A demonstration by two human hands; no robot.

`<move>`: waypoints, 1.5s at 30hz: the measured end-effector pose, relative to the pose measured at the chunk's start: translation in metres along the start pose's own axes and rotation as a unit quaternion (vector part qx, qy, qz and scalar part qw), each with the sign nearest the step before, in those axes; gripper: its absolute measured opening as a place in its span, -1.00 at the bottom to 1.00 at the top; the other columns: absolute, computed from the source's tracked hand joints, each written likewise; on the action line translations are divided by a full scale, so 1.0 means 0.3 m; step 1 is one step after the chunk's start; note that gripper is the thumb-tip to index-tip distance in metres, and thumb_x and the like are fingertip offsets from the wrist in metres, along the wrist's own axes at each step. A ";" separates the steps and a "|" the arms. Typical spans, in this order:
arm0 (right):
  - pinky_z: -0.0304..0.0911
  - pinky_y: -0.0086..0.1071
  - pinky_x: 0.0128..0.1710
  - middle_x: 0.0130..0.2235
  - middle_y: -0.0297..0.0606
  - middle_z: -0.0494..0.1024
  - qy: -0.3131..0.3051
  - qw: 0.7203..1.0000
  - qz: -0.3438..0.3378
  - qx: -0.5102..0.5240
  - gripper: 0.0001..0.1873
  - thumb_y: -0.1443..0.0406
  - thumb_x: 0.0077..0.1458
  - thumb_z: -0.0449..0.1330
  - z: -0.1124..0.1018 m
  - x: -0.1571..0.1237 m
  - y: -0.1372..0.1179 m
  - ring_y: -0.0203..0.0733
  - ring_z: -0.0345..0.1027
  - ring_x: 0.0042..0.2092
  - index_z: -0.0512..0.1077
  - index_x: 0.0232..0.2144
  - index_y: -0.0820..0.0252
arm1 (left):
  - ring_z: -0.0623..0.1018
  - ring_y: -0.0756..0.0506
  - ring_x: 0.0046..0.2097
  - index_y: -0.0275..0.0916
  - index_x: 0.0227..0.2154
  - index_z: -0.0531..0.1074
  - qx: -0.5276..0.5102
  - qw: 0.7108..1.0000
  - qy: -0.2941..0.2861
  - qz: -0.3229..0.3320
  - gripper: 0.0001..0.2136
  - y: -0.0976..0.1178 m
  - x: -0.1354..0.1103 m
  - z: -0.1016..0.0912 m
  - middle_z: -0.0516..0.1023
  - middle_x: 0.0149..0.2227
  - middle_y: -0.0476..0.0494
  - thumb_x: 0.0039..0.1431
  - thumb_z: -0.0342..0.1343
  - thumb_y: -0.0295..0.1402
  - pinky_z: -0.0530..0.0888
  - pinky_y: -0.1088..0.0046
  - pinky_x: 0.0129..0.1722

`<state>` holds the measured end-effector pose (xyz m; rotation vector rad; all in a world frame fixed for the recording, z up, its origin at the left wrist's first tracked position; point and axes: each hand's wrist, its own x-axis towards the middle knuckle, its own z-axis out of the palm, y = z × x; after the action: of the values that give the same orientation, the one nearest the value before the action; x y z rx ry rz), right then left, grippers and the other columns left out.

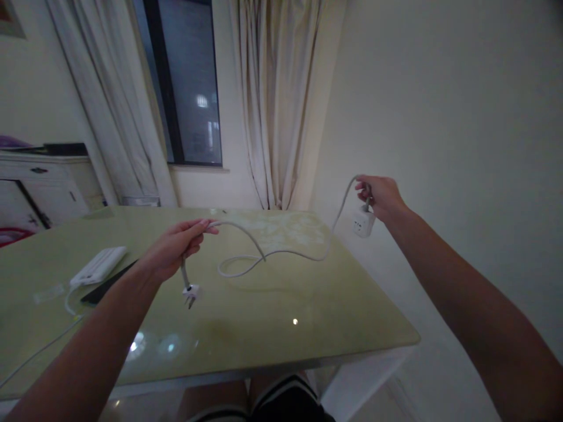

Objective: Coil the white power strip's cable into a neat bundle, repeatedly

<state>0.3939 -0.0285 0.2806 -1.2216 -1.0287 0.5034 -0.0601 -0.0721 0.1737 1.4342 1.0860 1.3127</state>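
A white extension cord (290,252) stretches between my two hands, its middle sagging in a loop low over the table. My left hand (178,245) is closed around the cord near one end, and the plug (190,295) hangs below it with its metal prongs pointing down. Farther right and higher up, my right hand (379,193) grips the other end of the cord. A white cube-shaped socket (363,222) dangles under those fingers, its slots facing me, beyond the table's right edge.
The glossy pale green table (281,328) reflects lamp light. At left lie a white power bank or adapter (99,266) with a cable (41,350) and a dark flat object (108,284), partly behind my left forearm. A wall (461,117) stands close on the right, curtains (281,105) behind.
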 end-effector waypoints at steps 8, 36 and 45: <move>0.05 -0.46 -0.46 -0.54 -0.39 0.41 -0.387 0.822 -0.163 -0.386 -0.81 0.22 0.05 0.36 0.072 -0.115 0.062 -0.34 0.20 -0.50 0.53 -0.35 0.24 | 0.12 0.13 -0.53 -0.29 -0.12 0.63 -0.026 0.998 0.019 0.047 -0.60 0.087 -0.053 0.052 0.64 -0.18 -0.26 0.06 0.35 -0.12 0.07 0.65 -0.65; -0.12 -0.62 -0.72 -0.58 -0.45 0.37 -0.004 0.986 0.166 0.014 -0.87 0.44 0.14 0.13 0.102 0.032 0.275 -0.50 -0.06 -0.68 0.27 -0.44 0.21 | 0.18 0.20 -0.66 -0.39 -0.28 0.42 -0.356 0.914 0.172 -0.087 -0.78 0.013 0.002 -0.087 0.55 -0.40 -0.04 0.34 -0.14 -0.63 0.11 0.75 -0.77; -0.14 -0.58 -0.69 -0.46 -0.39 0.48 -0.334 0.927 0.062 -0.161 -0.76 0.27 0.23 0.19 0.190 -0.129 0.284 -0.47 -0.01 -0.65 0.47 -0.06 0.19 | 0.11 0.17 -0.61 -0.28 -0.05 0.55 -0.075 0.995 0.008 -0.061 -0.70 -0.055 -0.004 0.031 0.59 -0.24 -0.17 0.15 0.22 -0.34 0.02 0.68 -0.71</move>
<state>0.3432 -0.0028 0.1869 -1.4487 -1.6671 0.9146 -0.0516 -0.0700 0.1568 1.2305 1.0453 1.2923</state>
